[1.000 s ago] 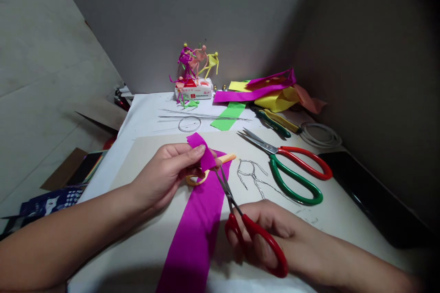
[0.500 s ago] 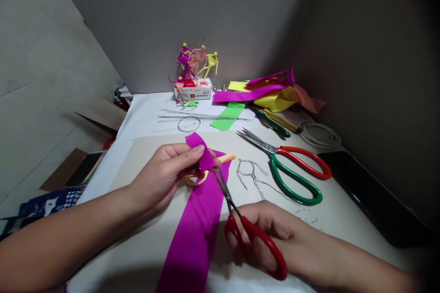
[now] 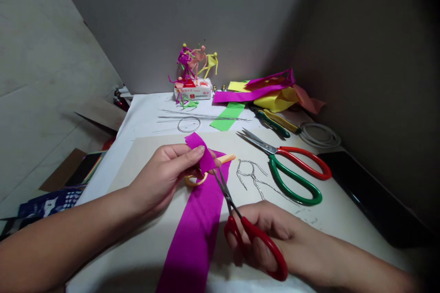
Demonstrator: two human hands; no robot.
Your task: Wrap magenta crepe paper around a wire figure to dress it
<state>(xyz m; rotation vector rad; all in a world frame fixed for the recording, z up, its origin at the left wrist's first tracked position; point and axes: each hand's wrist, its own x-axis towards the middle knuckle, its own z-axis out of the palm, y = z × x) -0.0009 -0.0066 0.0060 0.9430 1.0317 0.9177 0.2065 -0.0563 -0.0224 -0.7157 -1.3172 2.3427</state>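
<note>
My left hand (image 3: 161, 176) pinches a small piece of magenta crepe paper (image 3: 201, 151) between thumb and fingers. My right hand (image 3: 264, 233) grips red-handled scissors (image 3: 261, 242), their steel blades (image 3: 223, 187) slightly apart, with the tips right at the lower edge of that piece. Below both hands, a long magenta paper strip (image 3: 194, 233) lies on a beige board (image 3: 154, 151). An orange-handled tool (image 3: 195, 180), possibly small scissors, lies partly hidden under my left hand.
Large red-and-green-handled scissors (image 3: 295, 176) and a twisted wire figure (image 3: 250, 176) lie on the board. Beyond are wire lengths (image 3: 189, 119), green paper (image 3: 228, 116), a paper heap (image 3: 271, 91), wrapped wire figures (image 3: 194, 62) and a black device (image 3: 371, 197).
Both hands and the scissors hold nearly the same position; the whole view shifts only slightly.
</note>
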